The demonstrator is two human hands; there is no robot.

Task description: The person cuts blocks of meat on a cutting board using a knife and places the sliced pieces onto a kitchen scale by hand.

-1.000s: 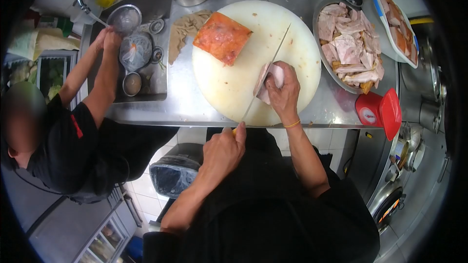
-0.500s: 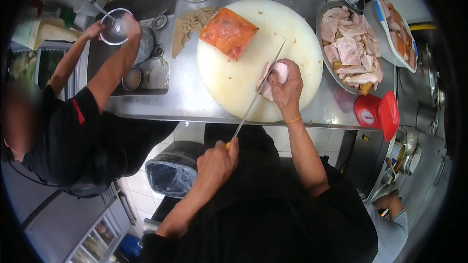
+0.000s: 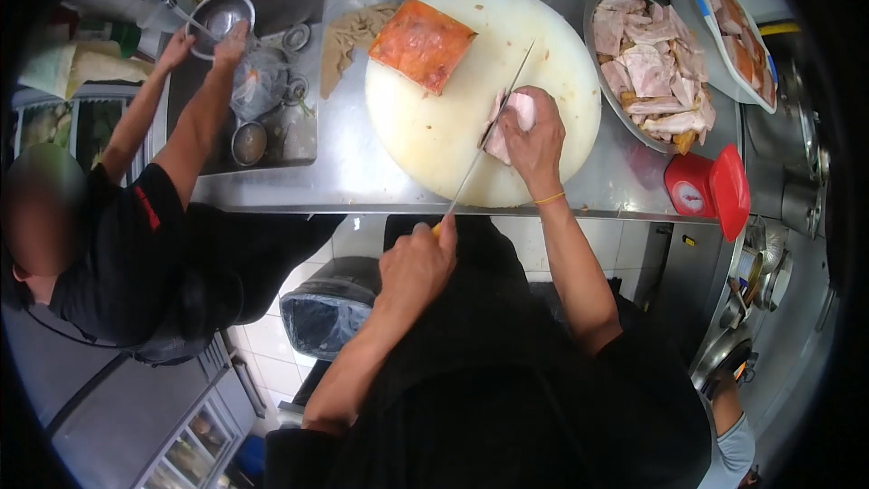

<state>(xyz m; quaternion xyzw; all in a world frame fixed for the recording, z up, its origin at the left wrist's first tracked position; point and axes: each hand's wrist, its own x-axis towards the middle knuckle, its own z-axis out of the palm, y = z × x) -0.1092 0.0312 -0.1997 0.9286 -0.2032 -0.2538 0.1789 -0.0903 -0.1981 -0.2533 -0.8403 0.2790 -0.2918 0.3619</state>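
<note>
The left hand (image 3: 416,263) is closed around the yellow handle of a long, thin-bladed knife (image 3: 467,178). The right hand's fingers are curled over a small, pale-pink piece of meat (image 3: 522,109), bracing it beside the blade; their exact spread cannot be told. The right hand (image 3: 541,147) wears a thin yellow band at the wrist.

Relative to the round, off-white cutting board (image 3: 407,149), the knife has just slid forward — its handle is now nearer the steel counter's edge. That suggests a back-and-forth cutting stroke, though whether the blade has passed right through is unclear.

The meat lies on the board's right half; a thick, orange-red-skinned slab (image 3: 423,43) sits apart on its upper left. Beyond are a crumpled tan cloth (image 3: 351,41) to the left and — to the right — pale meat slices (image 3: 648,68) heaped in an oval metal tray.
</note>
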